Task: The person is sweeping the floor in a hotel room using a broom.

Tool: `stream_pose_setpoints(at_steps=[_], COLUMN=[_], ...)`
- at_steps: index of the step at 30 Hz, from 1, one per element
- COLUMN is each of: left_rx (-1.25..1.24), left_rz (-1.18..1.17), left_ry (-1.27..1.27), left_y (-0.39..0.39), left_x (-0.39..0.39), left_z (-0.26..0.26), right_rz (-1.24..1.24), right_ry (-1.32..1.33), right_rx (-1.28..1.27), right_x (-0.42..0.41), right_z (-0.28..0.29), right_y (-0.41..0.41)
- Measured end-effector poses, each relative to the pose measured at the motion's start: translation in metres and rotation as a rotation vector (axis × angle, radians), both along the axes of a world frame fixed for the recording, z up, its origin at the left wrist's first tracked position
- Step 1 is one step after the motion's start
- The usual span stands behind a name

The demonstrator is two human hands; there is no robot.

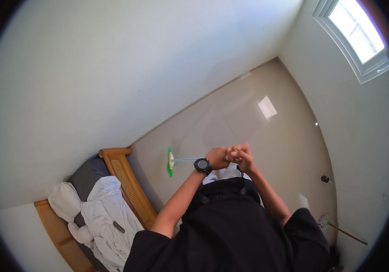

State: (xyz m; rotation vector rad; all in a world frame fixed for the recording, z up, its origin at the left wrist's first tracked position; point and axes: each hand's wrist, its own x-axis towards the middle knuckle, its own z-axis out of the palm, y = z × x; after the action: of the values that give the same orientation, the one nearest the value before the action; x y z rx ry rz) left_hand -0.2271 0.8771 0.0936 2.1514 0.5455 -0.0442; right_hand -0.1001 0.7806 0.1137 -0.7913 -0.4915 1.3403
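Observation:
My left hand [217,158], with a black digital watch [202,165] on its wrist, is closed around the thin pale-blue handle of a broom [186,159]. Close beside it, my right hand [243,157] has its fingers curled around the upper end of the same handle. The handle runs out leftward from my hands to a pale broom head [171,160] edged with green bristles, over the glossy beige floor tiles [211,125]. My fingers hide most of the handle's top end.
At left, a wooden bed with a woven-cane end panel [130,187] holds rumpled white bedding [109,210] and a dark remote-like object [119,227]. A string mop [323,221] leans near the right wall. A black plug adapter [325,179] and a window [356,30] are also there.

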Motion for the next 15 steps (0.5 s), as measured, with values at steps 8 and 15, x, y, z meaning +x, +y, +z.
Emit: stream_pose_setpoints(at_steps=[8, 15], left_rx=[-0.127, -0.084], left_rz=[-0.273, -0.260], left_ry=[-0.462, -0.595], left_y=[-0.014, 0.004], left_x=[0.033, 0.003], left_z=[0.036, -0.012], right_rz=[0.122, 0.257], right_ry=[-0.444, -0.567], right_rx=[0.249, 0.305], right_x=[0.017, -0.002], right_z=[0.075, 0.036], right_y=[-0.015, 0.008])
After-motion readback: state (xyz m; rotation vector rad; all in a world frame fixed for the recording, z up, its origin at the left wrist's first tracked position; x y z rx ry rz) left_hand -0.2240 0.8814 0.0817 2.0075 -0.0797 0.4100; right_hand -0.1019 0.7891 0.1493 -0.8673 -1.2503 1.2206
